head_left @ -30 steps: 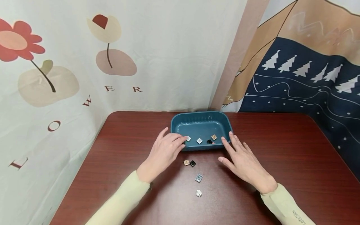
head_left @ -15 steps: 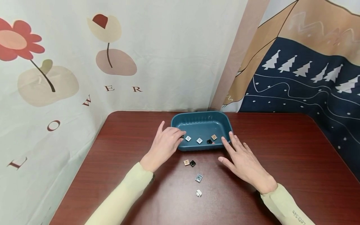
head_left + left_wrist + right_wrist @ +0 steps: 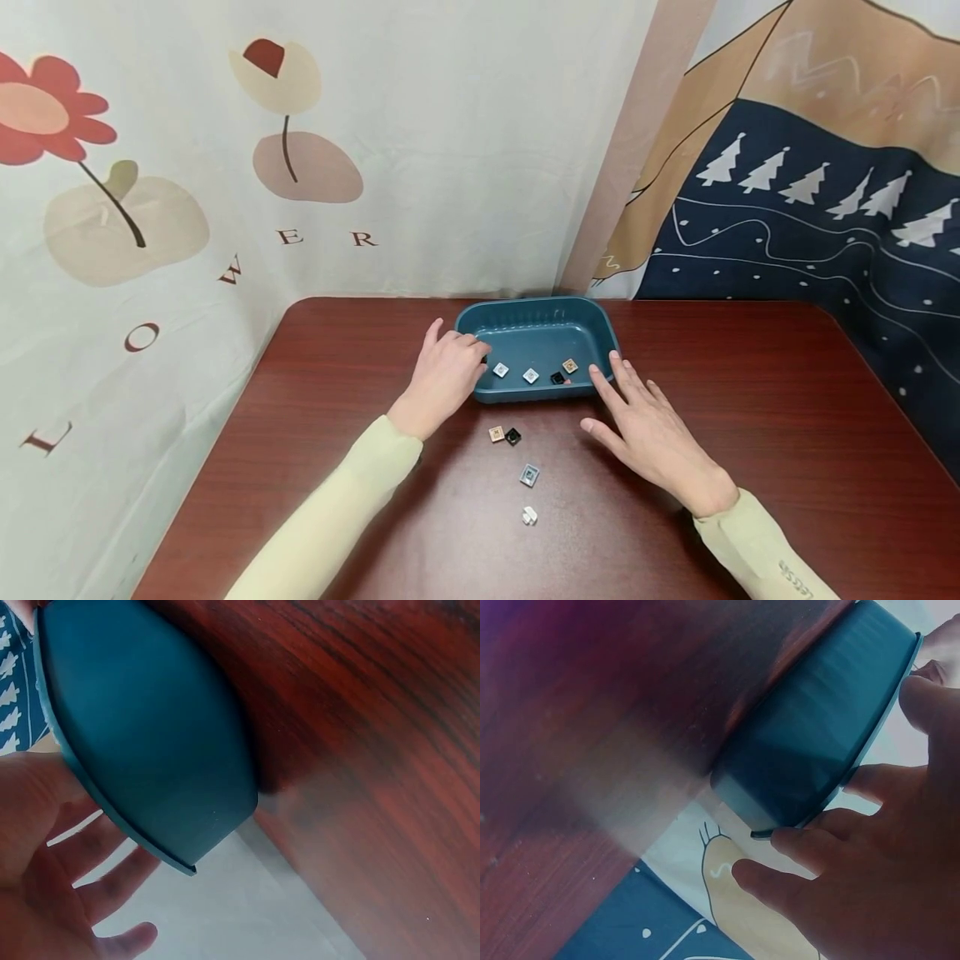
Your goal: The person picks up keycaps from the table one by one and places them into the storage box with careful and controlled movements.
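Observation:
My left hand [image 3: 446, 375] reaches over the left end of a teal plastic basin [image 3: 540, 394], pinching a small black keycap [image 3: 483, 360] between thumb and fingers. In the left wrist view the thumb and fingertips are hidden behind the basin's wall. Inside the basin lie a white keycap [image 3: 500, 369], another white keycap [image 3: 531, 376], a black keycap [image 3: 557, 378] and a tan keycap [image 3: 570, 366], stem side up. With fingers spread, my right hand [image 3: 660, 433] rests its fingertips at the basin's right rim.
On the brown table [image 3: 337, 358], in front of the basin, are a tan keycap [image 3: 497, 434], a black keycap [image 3: 513, 436], a grey keycap [image 3: 529, 475] and a small white piece [image 3: 529, 516]. A printed curtain [image 3: 450, 150] hangs right behind the table.
My left hand has drawn back left and slightly away toward the basin's left end, the black keycap moving with it. The right hand and the other keycaps stay where they were.

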`<action>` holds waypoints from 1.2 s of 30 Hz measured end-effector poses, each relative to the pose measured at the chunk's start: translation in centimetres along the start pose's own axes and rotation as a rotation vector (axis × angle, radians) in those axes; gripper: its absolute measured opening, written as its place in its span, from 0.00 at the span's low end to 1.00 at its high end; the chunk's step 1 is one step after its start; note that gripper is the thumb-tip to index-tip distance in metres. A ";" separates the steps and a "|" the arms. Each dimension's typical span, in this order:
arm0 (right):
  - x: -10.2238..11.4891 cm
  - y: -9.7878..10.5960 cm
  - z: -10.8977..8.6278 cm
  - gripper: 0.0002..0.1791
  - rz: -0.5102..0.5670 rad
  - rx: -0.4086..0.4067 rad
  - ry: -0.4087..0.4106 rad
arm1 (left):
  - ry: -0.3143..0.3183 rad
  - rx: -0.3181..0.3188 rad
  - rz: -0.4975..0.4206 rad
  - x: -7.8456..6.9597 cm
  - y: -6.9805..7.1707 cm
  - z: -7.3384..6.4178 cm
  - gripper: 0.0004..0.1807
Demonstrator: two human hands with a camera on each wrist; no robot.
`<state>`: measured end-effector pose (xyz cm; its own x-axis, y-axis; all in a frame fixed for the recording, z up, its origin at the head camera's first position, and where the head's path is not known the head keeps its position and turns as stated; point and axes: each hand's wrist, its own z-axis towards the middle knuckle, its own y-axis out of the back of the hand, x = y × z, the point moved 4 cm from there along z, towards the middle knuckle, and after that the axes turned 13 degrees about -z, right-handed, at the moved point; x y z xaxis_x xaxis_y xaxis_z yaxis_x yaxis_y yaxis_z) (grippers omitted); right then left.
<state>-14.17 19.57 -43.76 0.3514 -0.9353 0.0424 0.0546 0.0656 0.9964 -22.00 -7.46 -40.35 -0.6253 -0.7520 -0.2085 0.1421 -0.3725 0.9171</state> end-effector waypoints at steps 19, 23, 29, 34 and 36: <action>0.1 0.1 0.1 0.45 0.004 -0.020 0.015 | -0.190 -0.231 -0.006 -0.7 1.7 -2.4 0.12; 0.1 0.1 0.1 0.45 0.001 -0.015 0.012 | -0.284 -0.276 -0.039 -1.3 1.9 -3.5 0.11; 0.1 0.1 0.1 0.46 0.003 -0.005 0.008 | -0.410 -0.255 -0.090 -1.9 1.5 -5.5 0.14; 0.1 0.0 0.0 0.46 0.005 -0.004 0.007 | -0.446 -0.113 -0.127 -2.2 0.7 -6.8 0.17; 0.1 0.0 0.0 0.46 0.006 -0.005 0.007 | -0.447 -0.055 -0.134 -2.4 0.4 -7.2 0.18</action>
<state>-14.17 19.50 -43.76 0.3582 -0.9324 0.0478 0.0570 0.0729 0.9957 -14.91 -9.72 -41.91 -0.9083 -0.3918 -0.1463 0.0702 -0.4878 0.8701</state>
